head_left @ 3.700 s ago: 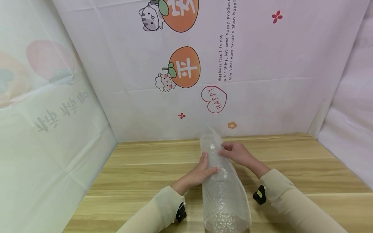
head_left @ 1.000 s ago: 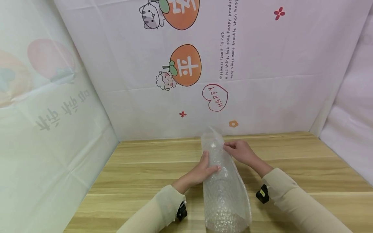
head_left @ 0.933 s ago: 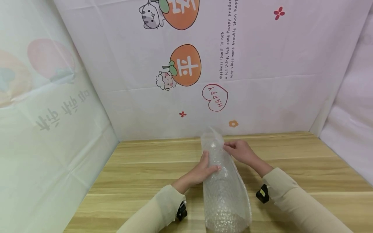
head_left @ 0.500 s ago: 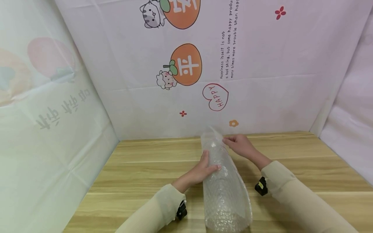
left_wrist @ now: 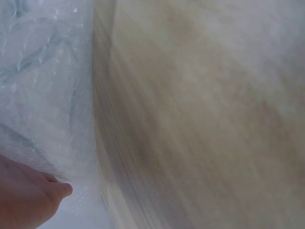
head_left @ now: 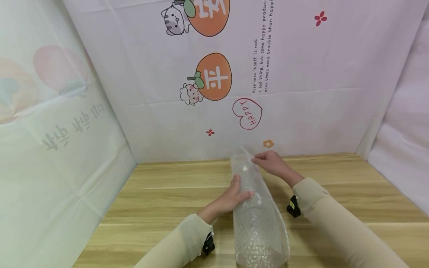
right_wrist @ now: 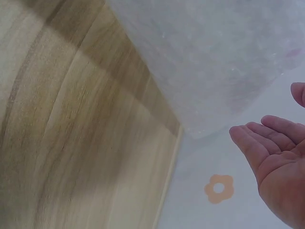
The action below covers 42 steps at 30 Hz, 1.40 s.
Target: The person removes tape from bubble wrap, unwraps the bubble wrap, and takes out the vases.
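A roll of clear bubble wrap (head_left: pixel 256 223) lies lengthwise on the wooden table, its far end near the backdrop. My left hand (head_left: pixel 228 199) holds it from the left side, thumb across the top and index finger pointing along it; the other fingers are hidden. In the left wrist view that hand (left_wrist: pixel 28 195) lies against the wrap (left_wrist: pixel 43 95). My right hand (head_left: pixel 271 162) is at the right edge of the roll's far end. The right wrist view shows this hand (right_wrist: pixel 281 162) with fingers stretched and thumb apart, close beside the wrap's corner (right_wrist: pixel 205 129).
The wood-grain table (head_left: pixel 161 201) ends at a white printed cloth backdrop (head_left: pixel 301 111) standing along its far edge. More white cloth hangs at the left (head_left: pixel 50 178) and the right. Black wrist cameras (head_left: pixel 208 243) sit below both cuffs.
My right hand has slid along the wrap's right edge toward the far end and slightly left. The left hand keeps its place, and the roll lies as before.
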{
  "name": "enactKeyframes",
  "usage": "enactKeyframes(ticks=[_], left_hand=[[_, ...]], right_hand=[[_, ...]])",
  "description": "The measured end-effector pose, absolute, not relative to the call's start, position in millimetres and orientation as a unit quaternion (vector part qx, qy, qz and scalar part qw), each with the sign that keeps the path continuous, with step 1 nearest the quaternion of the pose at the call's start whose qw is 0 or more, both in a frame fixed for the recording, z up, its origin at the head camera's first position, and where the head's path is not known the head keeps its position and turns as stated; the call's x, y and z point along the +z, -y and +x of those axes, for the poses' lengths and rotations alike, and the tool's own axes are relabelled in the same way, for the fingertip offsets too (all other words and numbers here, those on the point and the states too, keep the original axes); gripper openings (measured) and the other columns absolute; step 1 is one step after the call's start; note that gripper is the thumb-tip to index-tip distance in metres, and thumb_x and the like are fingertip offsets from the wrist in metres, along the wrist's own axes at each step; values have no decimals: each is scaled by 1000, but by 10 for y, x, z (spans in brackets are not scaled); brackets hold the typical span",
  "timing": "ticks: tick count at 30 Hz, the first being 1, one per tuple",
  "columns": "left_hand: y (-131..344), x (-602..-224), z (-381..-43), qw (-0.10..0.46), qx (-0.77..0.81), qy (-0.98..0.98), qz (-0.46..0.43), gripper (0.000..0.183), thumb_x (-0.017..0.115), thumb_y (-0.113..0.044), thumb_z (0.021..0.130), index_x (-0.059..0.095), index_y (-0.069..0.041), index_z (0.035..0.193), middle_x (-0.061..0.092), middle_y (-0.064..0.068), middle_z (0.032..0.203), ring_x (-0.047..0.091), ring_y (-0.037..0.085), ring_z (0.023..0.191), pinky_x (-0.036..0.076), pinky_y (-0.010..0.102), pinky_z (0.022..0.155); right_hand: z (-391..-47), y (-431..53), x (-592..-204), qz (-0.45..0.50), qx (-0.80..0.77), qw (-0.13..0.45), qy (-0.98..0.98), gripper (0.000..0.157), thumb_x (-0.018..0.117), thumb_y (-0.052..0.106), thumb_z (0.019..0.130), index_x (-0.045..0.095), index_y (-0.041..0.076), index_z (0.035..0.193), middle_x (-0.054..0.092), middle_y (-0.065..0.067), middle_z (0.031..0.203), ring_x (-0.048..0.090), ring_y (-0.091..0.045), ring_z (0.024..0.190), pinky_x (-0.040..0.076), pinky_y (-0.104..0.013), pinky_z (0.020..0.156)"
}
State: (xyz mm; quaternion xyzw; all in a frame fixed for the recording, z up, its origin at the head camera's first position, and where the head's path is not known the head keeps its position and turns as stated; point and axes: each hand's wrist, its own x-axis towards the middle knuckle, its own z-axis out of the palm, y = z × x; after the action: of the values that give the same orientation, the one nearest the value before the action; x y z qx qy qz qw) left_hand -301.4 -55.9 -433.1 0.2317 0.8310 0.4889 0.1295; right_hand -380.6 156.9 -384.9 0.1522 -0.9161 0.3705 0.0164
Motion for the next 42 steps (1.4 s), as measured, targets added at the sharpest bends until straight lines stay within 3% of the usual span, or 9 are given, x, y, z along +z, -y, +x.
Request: enactKeyframes(ticks=[13,19,27,42], left_hand=[[573,-4339,-3008,124,499,-826,230,99,52,-46,93,-10,6,151,-14,22,158,-8,29,144,6,47,115],[569,-4323,-2994,125,500,-824,235,99,51,-46,93,-11,6,150,-15,23,157,-9,29,144,5,47,115],[570,-4321,-2996,127,495,-827,236,99,50,-46,93,-11,6,150,-15,22,157,-9,28,144,5,46,115],[548,-4334,-3012,129,499,-824,236,100,52,-46,93,-11,6,150,-15,23,157,-9,29,144,5,48,115]], right_hand=[[-3959,-1503,-3999,143,378,0,915,57,58,39,96,58,-9,127,57,-25,129,53,-40,120,45,-51,96],[-3945,-1471,-4021,141,380,-12,914,70,58,50,93,56,-9,131,55,-25,132,51,-39,123,44,-51,96],[-3926,-1421,-3973,128,372,-7,919,75,64,53,88,57,-11,128,55,-26,131,52,-40,120,45,-50,95],[-3967,-1439,-3988,120,380,-3,917,52,65,32,91,62,-10,123,60,-24,125,56,-38,116,48,-49,92]])
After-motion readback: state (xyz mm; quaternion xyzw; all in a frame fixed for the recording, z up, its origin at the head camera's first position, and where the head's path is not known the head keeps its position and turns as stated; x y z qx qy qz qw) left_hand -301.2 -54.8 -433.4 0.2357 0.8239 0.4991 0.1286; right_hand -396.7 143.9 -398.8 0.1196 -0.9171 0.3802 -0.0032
